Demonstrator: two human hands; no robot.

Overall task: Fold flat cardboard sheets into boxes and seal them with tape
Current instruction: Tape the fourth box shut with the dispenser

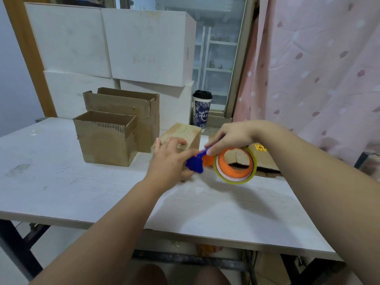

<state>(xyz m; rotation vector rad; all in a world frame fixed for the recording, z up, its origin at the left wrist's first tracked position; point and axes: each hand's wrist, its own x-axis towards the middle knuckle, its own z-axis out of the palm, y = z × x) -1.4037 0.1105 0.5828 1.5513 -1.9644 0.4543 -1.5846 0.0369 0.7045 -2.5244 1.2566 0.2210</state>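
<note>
Currently, at frame centre, the left hand (168,161) is gripping the small closed box (185,130) on the white table (82,182), fingers curled over its top. The right hand (232,136) is pinching the tape dispenser (195,164), its roll hanging just right of the box.

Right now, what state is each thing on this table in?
Small brown cardboard box: closed, gripped by left hand.
Orange-and-blue tape dispenser: pinched by right hand.
Front brown cardboard box: open-topped, upright.
Rear brown cardboard box: open-topped, upright.
Flat cardboard sheet: flattened, not assembled.
Paper cup: upright, lid on.
</note>
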